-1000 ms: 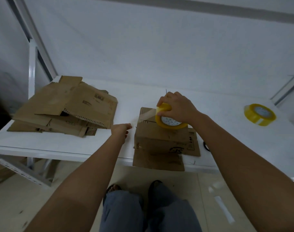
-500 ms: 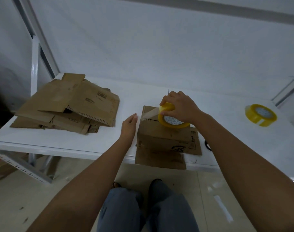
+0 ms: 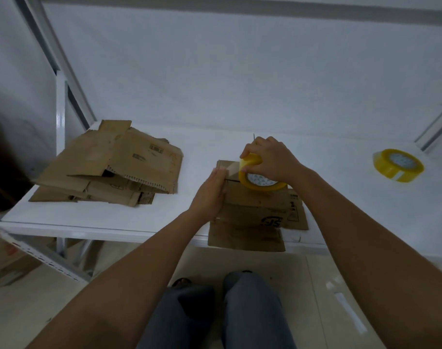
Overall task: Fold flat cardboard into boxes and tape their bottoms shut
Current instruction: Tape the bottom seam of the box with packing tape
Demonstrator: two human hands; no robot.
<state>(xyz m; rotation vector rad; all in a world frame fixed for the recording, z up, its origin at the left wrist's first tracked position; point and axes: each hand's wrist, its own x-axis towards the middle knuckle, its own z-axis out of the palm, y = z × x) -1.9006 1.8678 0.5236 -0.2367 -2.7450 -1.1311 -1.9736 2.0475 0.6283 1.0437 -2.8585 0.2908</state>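
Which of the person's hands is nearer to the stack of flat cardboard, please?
Left. The left hand presses the box's side facing the flat cardboard; the right hand grips the tape roll farther away.

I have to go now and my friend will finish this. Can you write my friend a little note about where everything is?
Left hand: flat, pressing the tape end onto the left edge of the brown cardboard box.
Right hand: gripping the yellow tape roll on top of the box.
Done: box folded, tape started.
Left: run the strip across, cut it, then fold the flat cardboard pile. Spare yellow tape roll sits far right.
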